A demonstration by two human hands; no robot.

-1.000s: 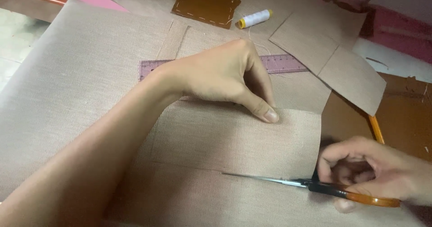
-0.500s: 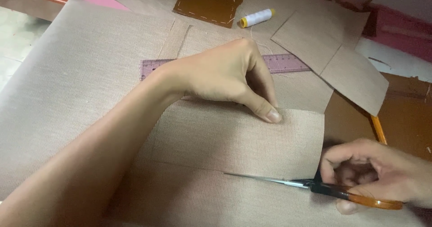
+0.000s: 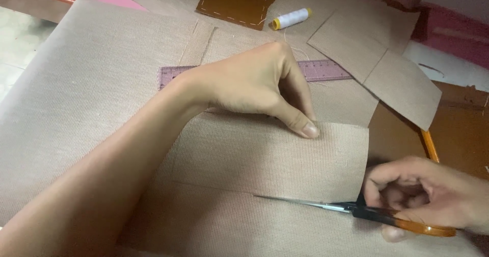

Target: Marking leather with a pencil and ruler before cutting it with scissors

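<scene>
- Right hand [image 3: 428, 191] grips orange-handled scissors [image 3: 356, 211]; long axis near level, tip pointing left along the beige fabric [image 3: 265, 155].
- Left hand [image 3: 254, 84], fingers curled, thumb pressing the fabric flat.

The surface [image 3: 458, 129] shows brown at the right, beyond the right hand's fingers [image 3: 392, 178], and pink at the far edge. Most of it lies under a large sheet of beige woven fabric [image 3: 91, 94], which the left hand's fingers [image 3: 300, 124] press flat. Past those fingers lie a purple ruler [image 3: 326, 69], a spool of white thread [image 3: 291, 18], a brown stitched leather piece [image 3: 235, 3] and tan cardboard pieces [image 3: 387, 63]. An orange pencil [image 3: 429, 146] rests just above the right fingers.
</scene>
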